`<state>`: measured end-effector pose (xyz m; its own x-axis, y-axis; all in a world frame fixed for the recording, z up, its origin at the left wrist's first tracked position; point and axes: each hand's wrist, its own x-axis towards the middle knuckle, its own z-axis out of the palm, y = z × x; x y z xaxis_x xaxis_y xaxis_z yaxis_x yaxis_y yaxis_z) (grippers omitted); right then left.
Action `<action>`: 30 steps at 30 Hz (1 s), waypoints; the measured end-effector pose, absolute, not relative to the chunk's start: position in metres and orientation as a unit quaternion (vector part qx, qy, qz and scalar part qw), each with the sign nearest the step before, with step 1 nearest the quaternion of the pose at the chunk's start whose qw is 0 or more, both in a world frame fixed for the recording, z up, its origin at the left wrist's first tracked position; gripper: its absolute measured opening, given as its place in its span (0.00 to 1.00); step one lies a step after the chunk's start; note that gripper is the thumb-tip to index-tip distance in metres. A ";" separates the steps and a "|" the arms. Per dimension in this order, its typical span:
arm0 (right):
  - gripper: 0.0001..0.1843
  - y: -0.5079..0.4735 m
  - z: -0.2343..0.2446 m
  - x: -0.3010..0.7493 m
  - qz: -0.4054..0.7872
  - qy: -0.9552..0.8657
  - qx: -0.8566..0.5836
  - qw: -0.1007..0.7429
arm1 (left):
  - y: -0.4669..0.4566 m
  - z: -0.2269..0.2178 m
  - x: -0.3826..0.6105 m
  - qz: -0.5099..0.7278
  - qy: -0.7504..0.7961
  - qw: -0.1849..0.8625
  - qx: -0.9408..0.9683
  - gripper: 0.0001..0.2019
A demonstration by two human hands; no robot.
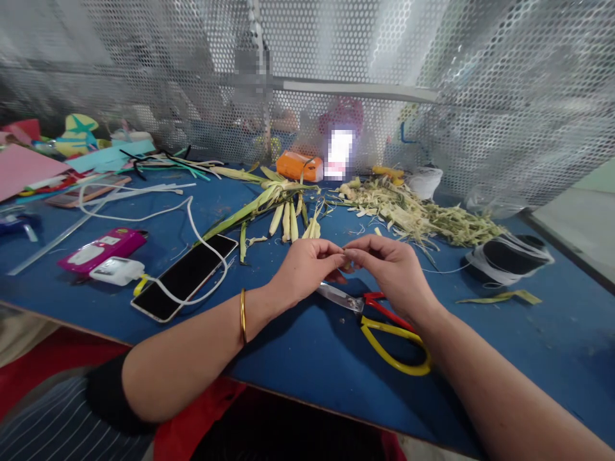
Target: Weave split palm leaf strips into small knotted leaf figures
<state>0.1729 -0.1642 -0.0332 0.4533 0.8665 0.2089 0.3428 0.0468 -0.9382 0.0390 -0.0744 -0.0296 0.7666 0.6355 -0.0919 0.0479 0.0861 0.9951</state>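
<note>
- Blue table [298, 358]: left hand [307, 272] and right hand [391, 266] meet above it, thumbs and fingertips pinched on a small piece [346, 256], mostly hidden, kind unclear.
- Scissors [356, 303] lie beneath the hands, red and yellow handles partly behind the right wrist.
- Pale husk-like strips [287, 223] just beyond the left hand; shredded heap [398, 208] beyond the right.
- Black spool [509, 256], white thread, farther right.

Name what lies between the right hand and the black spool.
In the head view, a thin white thread over the blue table, beside a slim green strip.
</note>
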 end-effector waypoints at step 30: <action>0.07 -0.159 -0.037 0.165 0.262 -0.403 -0.616 0.624 | -0.069 -0.038 0.038 0.306 0.249 0.521 0.757 0.06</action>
<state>0.1648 -0.1590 -0.0370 0.5383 0.8234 0.1794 0.1697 0.1026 -0.9801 0.0378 -0.0688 -0.0378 0.6881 0.6962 0.2043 0.0573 -0.3329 0.9412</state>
